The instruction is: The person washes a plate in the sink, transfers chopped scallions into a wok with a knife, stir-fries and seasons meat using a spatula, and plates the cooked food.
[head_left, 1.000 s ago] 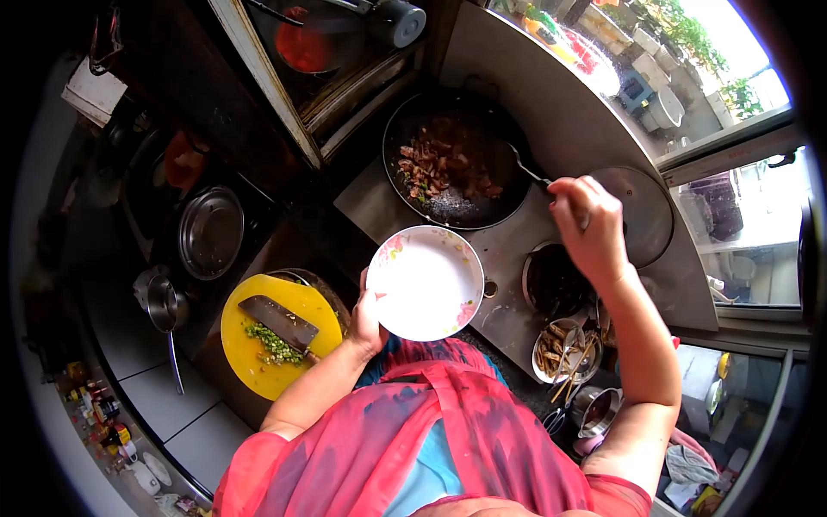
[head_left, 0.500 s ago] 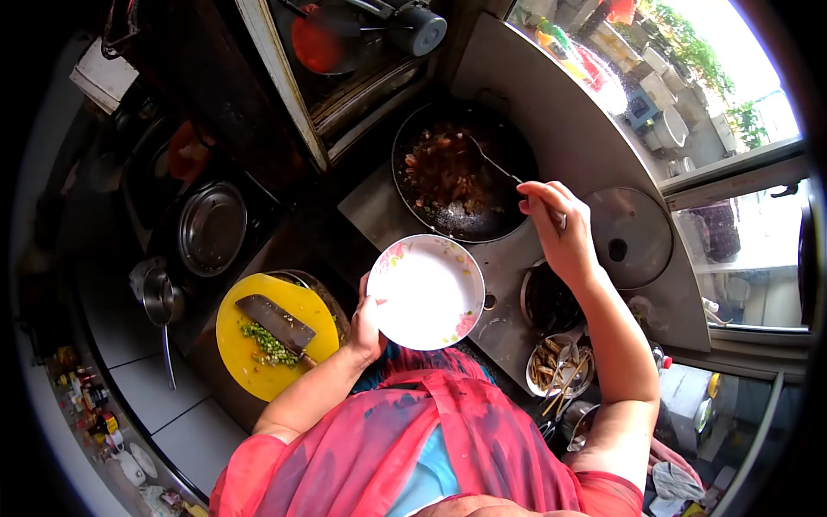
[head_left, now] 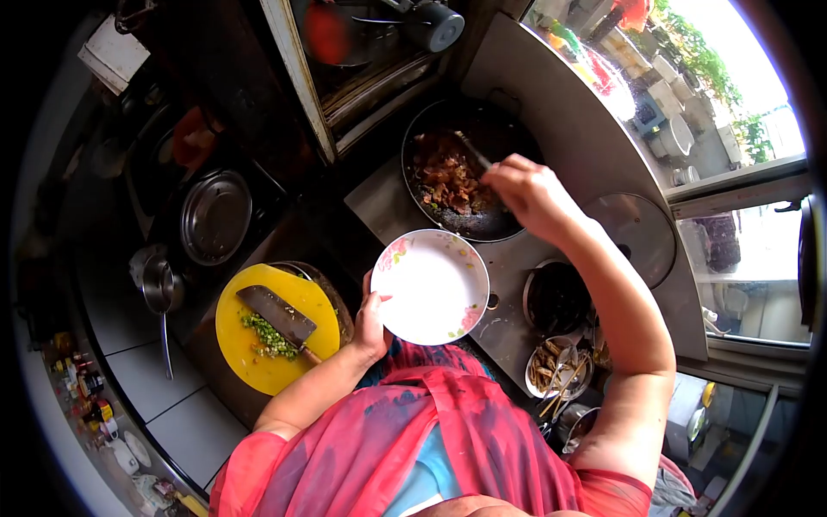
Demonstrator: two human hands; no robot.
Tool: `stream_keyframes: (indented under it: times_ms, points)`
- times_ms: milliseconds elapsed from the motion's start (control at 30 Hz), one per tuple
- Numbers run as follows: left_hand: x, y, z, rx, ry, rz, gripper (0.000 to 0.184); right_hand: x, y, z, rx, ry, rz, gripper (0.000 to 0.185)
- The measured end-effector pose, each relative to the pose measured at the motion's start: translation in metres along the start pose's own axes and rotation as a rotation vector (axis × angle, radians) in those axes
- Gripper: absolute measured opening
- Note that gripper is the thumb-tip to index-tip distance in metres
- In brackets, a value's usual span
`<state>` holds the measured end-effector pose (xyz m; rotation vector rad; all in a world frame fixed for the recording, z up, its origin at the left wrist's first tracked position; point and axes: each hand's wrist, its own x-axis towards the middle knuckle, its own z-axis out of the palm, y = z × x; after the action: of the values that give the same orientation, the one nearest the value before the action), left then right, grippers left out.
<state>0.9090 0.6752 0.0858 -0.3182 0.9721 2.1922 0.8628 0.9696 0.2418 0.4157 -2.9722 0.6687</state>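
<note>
My left hand [head_left: 371, 326] grips the left rim of a white plate [head_left: 431, 287] with pink flowers near its edge. Nothing lies on the plate, which is in front of my body. Over the right side of a dark wok [head_left: 498, 227], my right hand [head_left: 527, 196] is closed around the handle of a long metal spoon [head_left: 473, 150]. The spoon's head is down in the wok, blurred and partly hidden by food. Brown chopped food [head_left: 454, 183], looking like meat pieces, is heaped in the wok's left and middle part.
Left of me, a cleaver [head_left: 277, 313] and chopped green onion [head_left: 274, 338] lie on a yellow cutting board [head_left: 239, 360]. A glass lid [head_left: 639, 233] leans by the right wall. A bowl of dried-looking food [head_left: 544, 370] with chopsticks stands near my right arm.
My right hand has moved left and slightly down over the wok, swinging the spoon. The food is gathered in a heap, and the white powder patch no longer shows. The plate stays nearly still.
</note>
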Motion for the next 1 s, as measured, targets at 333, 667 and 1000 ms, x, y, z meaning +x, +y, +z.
stream_keyframes:
  times_ms: [333,667,1000]
  points:
    - [-0.001,-0.002,0.0,-0.011,0.001,0.004,0.052,-0.009,-0.088,-0.048,0.089,0.036,-0.015,0.014]
    - [0.001,-0.004,-0.003,-0.03,-0.006,0.004,0.052,-0.034,-0.08,-0.022,-0.04,-0.124,0.058,0.017]
    - [0.0,-0.003,-0.004,-0.002,0.001,-0.005,0.051,-0.075,-0.029,0.022,-0.088,0.083,0.132,0.024]
